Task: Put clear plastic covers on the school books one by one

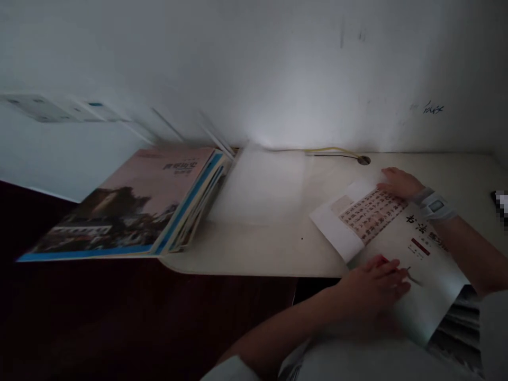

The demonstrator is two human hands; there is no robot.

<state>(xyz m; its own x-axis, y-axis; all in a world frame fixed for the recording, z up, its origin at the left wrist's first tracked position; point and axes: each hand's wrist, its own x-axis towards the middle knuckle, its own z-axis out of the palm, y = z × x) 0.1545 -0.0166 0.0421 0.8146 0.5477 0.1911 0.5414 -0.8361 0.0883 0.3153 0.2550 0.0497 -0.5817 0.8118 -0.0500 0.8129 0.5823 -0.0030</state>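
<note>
Overhanging book [431, 280] could slip off desk [262, 254] if left hand [377, 280], loosely spread, or right hand [400, 184] (can't tell its grip) lifts.

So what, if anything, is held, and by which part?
Cannot tell: right hand lies at the far edge of the booklet, left hand on it beside something red.

The left hand [379, 280] and right hand [401, 183] are bare. A pale, translucent watch-like wristband [436, 206] with a small rectangular grey face circles the right wrist. The whitish left sleeve [233, 370] and right sleeve [494, 333] leave both forearms uncovered.
</note>
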